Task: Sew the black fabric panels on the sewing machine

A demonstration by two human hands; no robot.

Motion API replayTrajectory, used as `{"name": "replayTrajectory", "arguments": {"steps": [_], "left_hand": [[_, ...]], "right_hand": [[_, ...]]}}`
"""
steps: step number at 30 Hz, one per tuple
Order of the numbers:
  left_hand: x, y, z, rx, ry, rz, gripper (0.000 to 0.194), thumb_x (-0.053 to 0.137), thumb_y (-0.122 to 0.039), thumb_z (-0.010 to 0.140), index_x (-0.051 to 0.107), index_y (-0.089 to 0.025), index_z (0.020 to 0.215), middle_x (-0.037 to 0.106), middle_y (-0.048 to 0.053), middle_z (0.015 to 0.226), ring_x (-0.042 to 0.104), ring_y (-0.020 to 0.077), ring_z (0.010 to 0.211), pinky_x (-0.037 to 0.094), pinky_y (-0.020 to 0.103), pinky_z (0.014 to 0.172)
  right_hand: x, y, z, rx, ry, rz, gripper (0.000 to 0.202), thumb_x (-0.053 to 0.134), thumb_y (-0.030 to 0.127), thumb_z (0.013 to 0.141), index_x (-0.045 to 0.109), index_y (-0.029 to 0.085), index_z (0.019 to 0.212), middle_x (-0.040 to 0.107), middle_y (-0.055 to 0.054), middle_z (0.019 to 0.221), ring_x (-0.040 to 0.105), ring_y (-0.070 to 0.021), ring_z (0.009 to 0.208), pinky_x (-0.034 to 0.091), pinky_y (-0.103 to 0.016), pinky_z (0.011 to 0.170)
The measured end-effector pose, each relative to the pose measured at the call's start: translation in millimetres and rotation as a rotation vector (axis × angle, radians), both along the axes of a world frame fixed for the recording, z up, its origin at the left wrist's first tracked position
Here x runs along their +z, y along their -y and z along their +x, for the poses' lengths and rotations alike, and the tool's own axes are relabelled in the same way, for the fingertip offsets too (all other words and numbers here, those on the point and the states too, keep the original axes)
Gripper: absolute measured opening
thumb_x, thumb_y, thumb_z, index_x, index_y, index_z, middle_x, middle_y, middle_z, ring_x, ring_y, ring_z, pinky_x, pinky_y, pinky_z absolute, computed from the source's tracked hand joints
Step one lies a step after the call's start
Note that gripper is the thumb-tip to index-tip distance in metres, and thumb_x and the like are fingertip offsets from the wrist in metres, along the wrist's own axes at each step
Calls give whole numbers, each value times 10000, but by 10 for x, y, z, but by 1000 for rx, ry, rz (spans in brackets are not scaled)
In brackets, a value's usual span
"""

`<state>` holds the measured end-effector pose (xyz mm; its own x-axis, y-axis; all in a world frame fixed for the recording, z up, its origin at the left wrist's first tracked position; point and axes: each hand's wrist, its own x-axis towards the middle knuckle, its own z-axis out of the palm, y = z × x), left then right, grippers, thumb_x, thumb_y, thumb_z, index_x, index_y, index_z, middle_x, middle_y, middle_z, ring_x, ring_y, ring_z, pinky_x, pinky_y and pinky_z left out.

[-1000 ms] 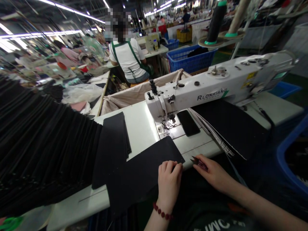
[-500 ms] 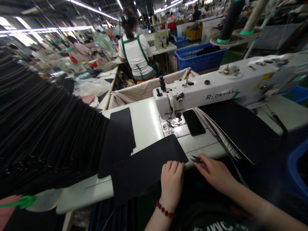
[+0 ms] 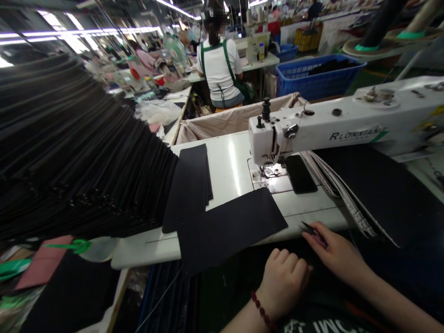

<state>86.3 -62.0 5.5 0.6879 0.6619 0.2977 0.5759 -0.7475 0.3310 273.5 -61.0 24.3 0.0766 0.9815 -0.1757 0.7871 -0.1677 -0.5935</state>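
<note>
My right hand (image 3: 331, 245) is closed on small thread snips (image 3: 315, 233), dark blades pointing left over the table's front edge. Beside it, lower and to the left, my left hand (image 3: 286, 280) is curled into a fist, apart from the table; its palm side is hidden. A black flat panel (image 3: 232, 224) lies across the front edge of the white table (image 3: 225, 173), its near part hanging over. Behind it to the left lie several more black panels (image 3: 189, 185). The white sewing machine (image 3: 312, 127) has its needle area (image 3: 272, 172) above the metal plate, with nothing under it.
A tall stack of black pieces (image 3: 86, 162) fills the left side. A dark phone (image 3: 301, 173) lies right of the needle. Layered black pieces with pale edges (image 3: 385, 185) rest under the machine arm. A co-worker (image 3: 222, 69) sits ahead, near a blue basket (image 3: 315, 76).
My left hand has let go of the black panel's edge and drawn back toward my body. The view has turned left. My right hand still holds the snips.
</note>
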Motion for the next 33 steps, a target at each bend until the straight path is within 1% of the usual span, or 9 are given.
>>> {"name": "replayTrajectory", "arguments": {"steps": [2,5,7,11,14,18,23,28,33], "left_hand": [[-23,-6,-36,51,29,0,83,543,-266,894,586,-195,893,594,35,817,551,190,789,432,354,710],[0,-177,-134,262,68,1,340,588,-286,878,520,-179,1193,579,94,1161,503,249,1098,393,427,941],[39,-320,-187,307,61,-10,410,607,-276,870,483,-189,1251,545,90,1248,463,253,1167,365,434,984],[95,-459,-197,247,16,-34,103,546,-224,906,596,-230,996,629,24,970,539,207,906,423,382,794],[101,-447,-170,239,20,-33,126,500,-177,920,592,-211,841,594,17,789,520,193,777,413,353,698],[114,-417,-188,235,87,-81,109,502,-160,916,584,-197,854,575,35,826,529,186,804,434,339,735],[127,-401,-242,250,201,-203,93,487,-161,924,568,-203,908,571,41,898,538,183,849,454,339,779],[81,-400,-218,252,155,-132,180,525,-177,908,568,-219,1078,587,64,1027,541,217,941,447,382,827],[88,-419,-192,222,97,-106,122,494,-142,918,591,-212,939,606,27,895,554,185,848,437,341,776]], "right_hand": [[-7,-7,17,-6,-5,6,246,433,497,908,510,268,952,644,10,762,614,-187,661,409,-286,606],[4,-28,10,0,-12,-15,243,436,504,910,505,276,958,640,17,785,615,-185,687,408,-286,624],[20,-40,-16,13,-17,-33,232,431,495,916,503,276,939,631,26,771,613,-181,689,401,-282,625],[59,-37,-71,33,-7,-19,214,428,466,924,499,265,931,620,27,740,606,-183,680,389,-280,624],[77,-14,-83,37,-1,-5,212,423,451,929,500,254,916,615,24,715,606,-186,665,381,-277,614],[66,40,-98,59,24,11,187,436,418,927,510,248,947,629,15,745,615,-190,681,372,-272,607],[71,84,-205,147,38,16,164,440,380,927,513,240,884,634,20,739,600,-166,636,338,-255,566],[96,24,-271,129,85,55,158,432,355,930,531,234,909,656,6,770,617,-174,658,326,-257,565],[122,-27,-187,79,134,42,173,433,372,931,538,234,934,664,1,768,626,-188,659,324,-265,563]]}}
